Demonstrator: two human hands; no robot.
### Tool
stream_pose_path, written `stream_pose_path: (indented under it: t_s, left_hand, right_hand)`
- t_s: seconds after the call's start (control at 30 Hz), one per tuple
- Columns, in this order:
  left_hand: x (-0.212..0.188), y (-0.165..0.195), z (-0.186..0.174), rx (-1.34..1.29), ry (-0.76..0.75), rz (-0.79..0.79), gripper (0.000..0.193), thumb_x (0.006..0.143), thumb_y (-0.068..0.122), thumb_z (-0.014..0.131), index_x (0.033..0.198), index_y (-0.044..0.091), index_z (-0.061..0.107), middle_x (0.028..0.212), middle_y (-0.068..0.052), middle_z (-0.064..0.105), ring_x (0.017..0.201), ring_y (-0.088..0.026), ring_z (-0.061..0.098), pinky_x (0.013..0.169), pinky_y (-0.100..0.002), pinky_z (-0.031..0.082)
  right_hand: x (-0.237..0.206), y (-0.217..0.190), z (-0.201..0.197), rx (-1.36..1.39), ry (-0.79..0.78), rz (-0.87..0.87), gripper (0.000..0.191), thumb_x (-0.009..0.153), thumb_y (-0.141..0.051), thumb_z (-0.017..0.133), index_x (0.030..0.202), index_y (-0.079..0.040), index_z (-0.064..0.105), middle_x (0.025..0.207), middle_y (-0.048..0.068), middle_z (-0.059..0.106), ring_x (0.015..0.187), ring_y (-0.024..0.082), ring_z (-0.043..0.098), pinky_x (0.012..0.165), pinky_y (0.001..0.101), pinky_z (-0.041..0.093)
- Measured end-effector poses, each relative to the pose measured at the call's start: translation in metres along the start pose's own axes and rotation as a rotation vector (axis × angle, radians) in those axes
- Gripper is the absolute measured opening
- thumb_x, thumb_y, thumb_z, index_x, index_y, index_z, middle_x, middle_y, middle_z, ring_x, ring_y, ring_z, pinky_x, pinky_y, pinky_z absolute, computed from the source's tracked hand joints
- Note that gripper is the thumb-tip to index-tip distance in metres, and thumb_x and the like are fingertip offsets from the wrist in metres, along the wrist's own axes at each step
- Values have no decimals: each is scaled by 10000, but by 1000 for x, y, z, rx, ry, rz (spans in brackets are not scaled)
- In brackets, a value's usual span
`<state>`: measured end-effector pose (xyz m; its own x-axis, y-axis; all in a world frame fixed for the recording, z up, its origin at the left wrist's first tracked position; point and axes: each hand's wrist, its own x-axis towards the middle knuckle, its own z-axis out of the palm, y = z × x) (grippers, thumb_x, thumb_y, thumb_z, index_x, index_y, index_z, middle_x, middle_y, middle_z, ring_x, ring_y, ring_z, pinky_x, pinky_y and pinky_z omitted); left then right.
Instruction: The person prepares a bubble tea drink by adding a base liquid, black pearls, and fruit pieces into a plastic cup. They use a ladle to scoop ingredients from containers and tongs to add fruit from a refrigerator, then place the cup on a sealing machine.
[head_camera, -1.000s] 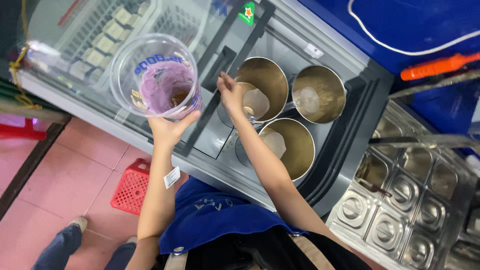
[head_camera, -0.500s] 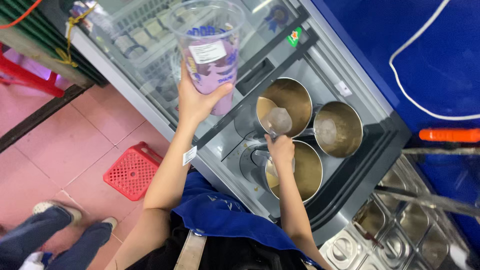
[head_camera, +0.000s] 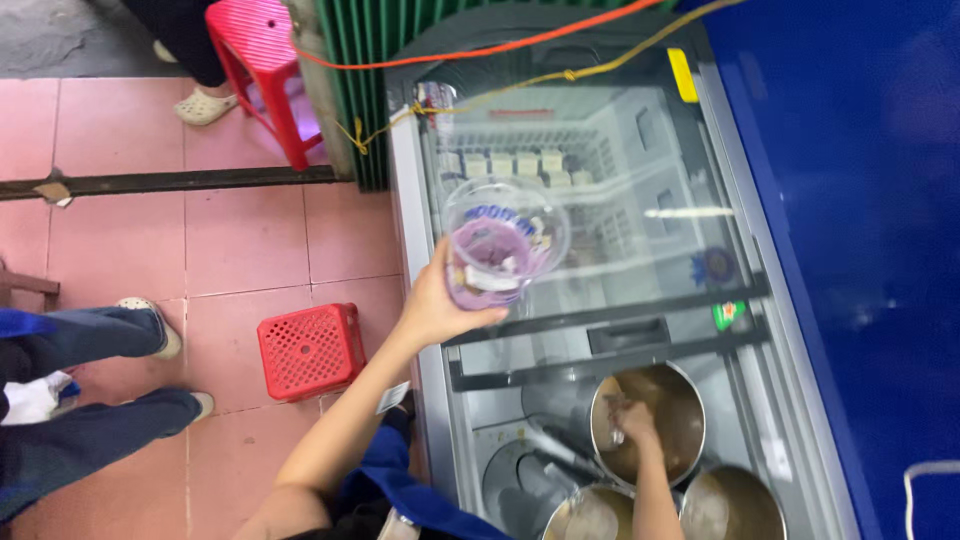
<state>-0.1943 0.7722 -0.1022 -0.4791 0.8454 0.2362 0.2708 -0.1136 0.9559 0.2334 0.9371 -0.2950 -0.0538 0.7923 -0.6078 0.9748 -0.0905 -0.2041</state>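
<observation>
Holding a clear plastic cup (head_camera: 503, 245) with a purple drink in it, the left hand (head_camera: 438, 305) has its fingers wrapped round the lower part of the cup's wall, closed firmly on it, thumb toward the camera. The cup is tipped so that its open mouth faces up at the camera, and it hangs above the glass lid of a chest freezer (head_camera: 640, 190), clear of the surface. The left forearm runs up from the bottom of the view, elbow bent, wrist raised over the freezer's near edge.

The right hand (head_camera: 633, 420) is down inside a round steel pot (head_camera: 650, 422), fingers curled together around something; a slim handle seems to be in the grip, but it is too blurred to tell for certain. The right arm reaches straight out from the lower edge of the view. Two more steel pots (head_camera: 590, 515) sit just beside the first, partly cut off by the frame.

Half a second ago the cup was held upright and higher, with the right hand at the rim of a pot; now the cup is tilted and the right hand is deeper in.

A red plastic basket (head_camera: 310, 350) rests on the pink tiled floor (head_camera: 240, 240), near another person's legs (head_camera: 80, 400).
</observation>
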Motion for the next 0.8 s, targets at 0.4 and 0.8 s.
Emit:
stream_pose_path:
  t_s: [0.4,0.8]
  left_hand:
    - [21,-41,-58,104,189,-183,972,609,356,943,1387,49,448,1249,-142,715,1178,-242,713,1011,-376,549]
    - [21,-17,-31,63,42,-143,1035,581,419,945,1419,77,443,1247,-130,717,1176,-265,715,1001,-384,546]
  right_hand:
    - [66,-66,37,-230,-187,-81,348,920,-266,650,1163,-18,680,1134,201,745,1045,294,730,912,389,592]
    - [0,13,22,257,-130,-428,237,1051,-187,485,1144,12,572,1037,158,778,891,234,790,814,351,627]
